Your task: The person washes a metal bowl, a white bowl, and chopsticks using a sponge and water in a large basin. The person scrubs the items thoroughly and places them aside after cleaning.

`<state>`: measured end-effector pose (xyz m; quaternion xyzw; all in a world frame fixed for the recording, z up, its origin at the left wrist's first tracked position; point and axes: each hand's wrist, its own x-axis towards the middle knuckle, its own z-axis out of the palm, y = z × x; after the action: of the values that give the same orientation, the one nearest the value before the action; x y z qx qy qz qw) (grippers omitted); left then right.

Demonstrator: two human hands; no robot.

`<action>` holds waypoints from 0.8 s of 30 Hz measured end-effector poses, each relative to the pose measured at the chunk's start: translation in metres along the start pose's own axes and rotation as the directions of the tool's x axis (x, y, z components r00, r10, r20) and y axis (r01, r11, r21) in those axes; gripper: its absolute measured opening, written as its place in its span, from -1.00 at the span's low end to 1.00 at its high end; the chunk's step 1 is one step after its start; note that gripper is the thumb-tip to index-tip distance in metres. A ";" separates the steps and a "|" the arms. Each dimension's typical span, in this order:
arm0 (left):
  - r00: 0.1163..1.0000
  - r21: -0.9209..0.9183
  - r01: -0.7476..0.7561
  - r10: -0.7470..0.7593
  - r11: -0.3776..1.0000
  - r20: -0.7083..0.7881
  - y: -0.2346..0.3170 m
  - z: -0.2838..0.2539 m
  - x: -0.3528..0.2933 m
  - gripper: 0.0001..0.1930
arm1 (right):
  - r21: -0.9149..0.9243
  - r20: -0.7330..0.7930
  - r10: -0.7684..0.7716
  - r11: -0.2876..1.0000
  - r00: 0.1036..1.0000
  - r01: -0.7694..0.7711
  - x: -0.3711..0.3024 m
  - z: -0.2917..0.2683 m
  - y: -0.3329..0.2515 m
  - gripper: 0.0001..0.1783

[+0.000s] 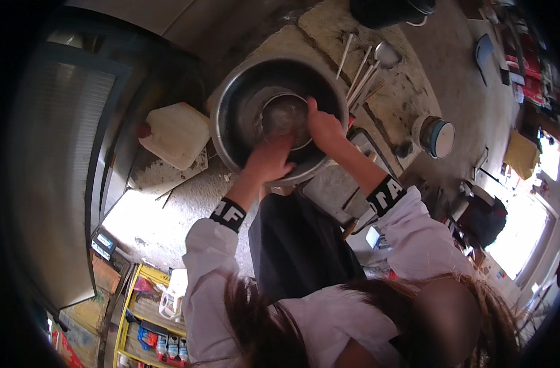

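Bowl (285, 111) extends left from right grip (326, 127).

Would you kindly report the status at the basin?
Left hand partly in bowl; right hand gripping its rim. Bowl inside basin. Jug left of basin, apart from hands.

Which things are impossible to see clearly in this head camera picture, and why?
In the head view:
Left hand: fingertips lost in blur inside the bowl.
Right hand: most fingers hidden by the hand itself.
Bowl's contents: too blurred.
Black bucket: cut off by upper edge.
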<state>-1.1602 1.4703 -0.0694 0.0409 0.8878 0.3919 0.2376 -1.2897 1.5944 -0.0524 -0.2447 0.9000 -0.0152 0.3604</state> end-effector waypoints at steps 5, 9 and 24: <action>0.893 0.100 0.064 -0.012 0.993 -0.450 0.001 0.011 0.027 -0.27 | 0.120 -0.067 -0.053 0.991 0.996 0.061 0.006 0.009 0.006 -0.54; 0.911 -0.204 0.019 -0.101 0.979 -0.401 0.010 0.038 0.020 -0.40 | 0.198 -0.134 -0.081 0.974 0.988 0.107 0.010 -0.002 0.006 -0.61; 0.687 -0.989 -0.144 -0.716 0.028 -0.120 0.039 0.004 0.016 -0.86 | 0.995 -0.092 -0.066 -0.046 0.994 0.089 0.035 0.038 -0.015 -0.62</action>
<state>-1.1773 1.5043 -0.0502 -0.4573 0.3948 0.7966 -0.0227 -1.2799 1.5709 -0.0997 0.0406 0.5999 -0.6815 0.4172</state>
